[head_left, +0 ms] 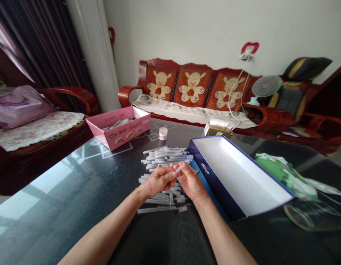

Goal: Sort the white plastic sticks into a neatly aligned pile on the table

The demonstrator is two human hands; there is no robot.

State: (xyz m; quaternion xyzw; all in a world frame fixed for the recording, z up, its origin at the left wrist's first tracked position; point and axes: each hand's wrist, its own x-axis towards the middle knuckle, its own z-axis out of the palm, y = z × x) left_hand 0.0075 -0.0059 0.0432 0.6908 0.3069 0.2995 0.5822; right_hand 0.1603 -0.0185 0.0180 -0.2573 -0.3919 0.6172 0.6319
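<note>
My left hand (161, 180) and my right hand (190, 180) meet over the middle of the table. Between their fingertips is a short whitish, translucent piece that looks like part of a pen (179, 169). Both hands are closed on it, fingers bent; its far end is hidden by them. Just beyond and beneath the hands lies a loose pile of white pens (165, 154), some with dark ends. Smaller white pieces resembling pen caps (180, 198) lie under my wrists. One pen (155, 210) rests nearest me, apart from the pile.
A dark blue box (242, 176) with a white inside stands at right. Back left, a pink box (120, 129) holds several pens. A small white tub (163, 134) sits beyond the pile. Green-white plastic bags (286, 173) lie far right, on the glossy black table (76, 198).
</note>
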